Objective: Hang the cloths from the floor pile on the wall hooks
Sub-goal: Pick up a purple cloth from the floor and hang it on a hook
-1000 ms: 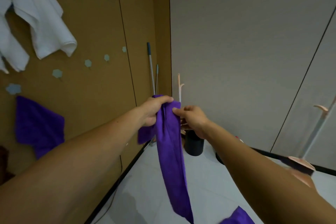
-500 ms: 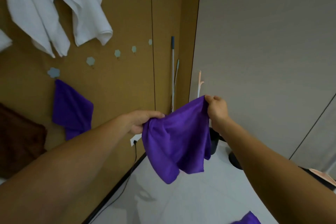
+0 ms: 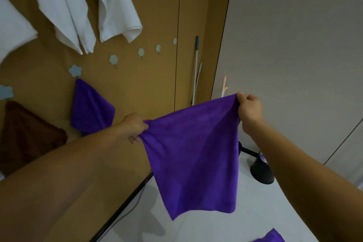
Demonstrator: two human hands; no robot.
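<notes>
Both hands pinch a corner of the purple cloth (image 3: 194, 155), left hand (image 3: 133, 128) lower, right hand (image 3: 248, 109) higher, top edge stretched between them; free hooks (image 3: 113, 59) sit up-left, nearer the left hand

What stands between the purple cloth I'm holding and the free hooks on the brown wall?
Nothing visible. The purple cloth hangs spread between the left hand and right hand, and the free hooks sit up and to the left with only open air between.
</notes>
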